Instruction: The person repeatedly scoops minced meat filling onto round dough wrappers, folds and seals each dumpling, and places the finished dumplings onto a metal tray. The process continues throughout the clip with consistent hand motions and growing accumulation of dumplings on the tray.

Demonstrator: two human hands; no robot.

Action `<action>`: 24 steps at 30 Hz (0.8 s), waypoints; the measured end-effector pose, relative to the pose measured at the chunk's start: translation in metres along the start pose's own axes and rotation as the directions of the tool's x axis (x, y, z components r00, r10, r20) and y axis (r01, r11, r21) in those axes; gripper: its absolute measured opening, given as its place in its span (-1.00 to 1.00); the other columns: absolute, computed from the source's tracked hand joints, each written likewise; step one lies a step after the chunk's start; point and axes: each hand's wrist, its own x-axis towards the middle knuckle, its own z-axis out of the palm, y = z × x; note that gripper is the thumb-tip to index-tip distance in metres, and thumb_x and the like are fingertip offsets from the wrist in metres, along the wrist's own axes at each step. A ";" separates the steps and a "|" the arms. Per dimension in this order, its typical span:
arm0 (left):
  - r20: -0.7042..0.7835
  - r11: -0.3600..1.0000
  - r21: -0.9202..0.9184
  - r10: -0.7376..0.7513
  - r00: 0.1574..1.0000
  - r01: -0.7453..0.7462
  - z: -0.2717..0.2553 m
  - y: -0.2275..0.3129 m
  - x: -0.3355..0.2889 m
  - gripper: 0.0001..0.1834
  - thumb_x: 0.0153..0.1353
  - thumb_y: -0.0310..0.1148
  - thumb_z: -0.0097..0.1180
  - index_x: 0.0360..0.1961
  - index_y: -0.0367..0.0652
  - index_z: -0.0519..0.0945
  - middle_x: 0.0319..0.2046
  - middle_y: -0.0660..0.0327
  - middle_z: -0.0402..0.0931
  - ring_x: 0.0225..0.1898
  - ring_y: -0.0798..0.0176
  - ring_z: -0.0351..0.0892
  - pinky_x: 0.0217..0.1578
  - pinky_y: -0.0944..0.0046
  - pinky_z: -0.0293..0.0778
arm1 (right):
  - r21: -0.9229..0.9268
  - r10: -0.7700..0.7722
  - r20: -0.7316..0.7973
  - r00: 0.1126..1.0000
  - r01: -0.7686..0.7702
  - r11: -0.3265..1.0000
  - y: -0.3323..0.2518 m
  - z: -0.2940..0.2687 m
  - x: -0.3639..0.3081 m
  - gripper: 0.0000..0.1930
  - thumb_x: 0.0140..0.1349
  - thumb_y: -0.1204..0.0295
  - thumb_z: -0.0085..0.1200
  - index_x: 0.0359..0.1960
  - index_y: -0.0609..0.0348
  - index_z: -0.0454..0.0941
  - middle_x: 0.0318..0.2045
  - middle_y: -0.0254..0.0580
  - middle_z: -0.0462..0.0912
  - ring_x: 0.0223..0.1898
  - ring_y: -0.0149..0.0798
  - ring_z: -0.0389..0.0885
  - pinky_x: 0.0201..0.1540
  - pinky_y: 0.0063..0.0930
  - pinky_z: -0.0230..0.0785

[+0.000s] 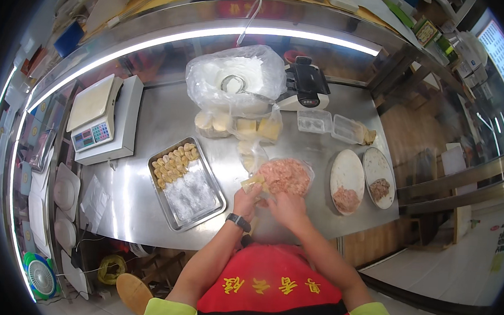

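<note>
The left hand (pixel 246 202) holds a yellow wrapper (pixel 252 184) just beside the minced meat (pixel 285 174), presumably for short reaches! The right hand (pixel 287 208) is close in, its grip impossible to tell.

Food-shop kitchen | steel worktable (pixel 165 114) | weighing scale (pixel 97 116) | dumpling tray (pixel 189 197)

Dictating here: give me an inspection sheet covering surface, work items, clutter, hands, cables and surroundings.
Surface: metal table, shiny, reflecting light.
Job's things: minced meat; metal tray with folded dumplings at its far end, white powder nearer.
Clutter: scale, powder-filled plastic bag, two oval plates each bearing some meat.
Grip: left hand holds a pale yellow sheet; right hand at the meat's near edge, grip hidden.
Cables: white cable hanging at the far side.
Surroundings: fan and round wooden stool at lower left.
</note>
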 end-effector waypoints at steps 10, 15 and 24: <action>-0.014 0.995 -0.100 0.000 1.000 -0.001 -0.002 0.001 0.020 -0.68 0.33 -0.35 -0.02 0.03 -0.31 0.44 -0.13 0.18 0.54 -0.13 0.27 0.55 -0.11 0.26 0.47 | -0.179 0.025 0.131 0.991 -0.001 0.984 0.027 -0.019 0.025 -0.64 0.10 0.12 0.06 -0.42 0.21 0.64 -0.44 0.08 0.64 -0.33 0.07 0.63 -0.22 -0.10 0.46; 0.117 0.976 -0.206 -0.043 0.992 0.067 -0.001 0.014 0.028 -0.64 0.36 -0.27 -0.06 0.05 -0.31 0.41 -0.07 0.16 0.52 -0.06 0.22 0.53 -0.01 0.22 0.43 | -0.019 0.056 -0.100 0.993 -0.059 0.998 0.050 0.001 0.032 -0.63 0.15 0.06 0.03 -0.33 0.11 0.65 -0.41 0.06 0.63 -0.32 0.09 0.61 -0.25 -0.08 0.44; 0.181 0.957 -0.231 -0.135 0.974 0.175 0.004 0.020 0.029 -0.50 0.43 -0.09 -0.32 0.10 -0.32 0.35 0.00 0.07 0.47 0.02 0.12 0.49 0.07 0.13 0.40 | 0.250 0.135 0.023 0.991 -0.136 0.959 0.051 -0.045 0.001 -0.62 0.15 0.05 0.04 -0.35 0.13 0.64 -0.48 0.03 0.61 -0.37 0.08 0.59 -0.34 -0.10 0.39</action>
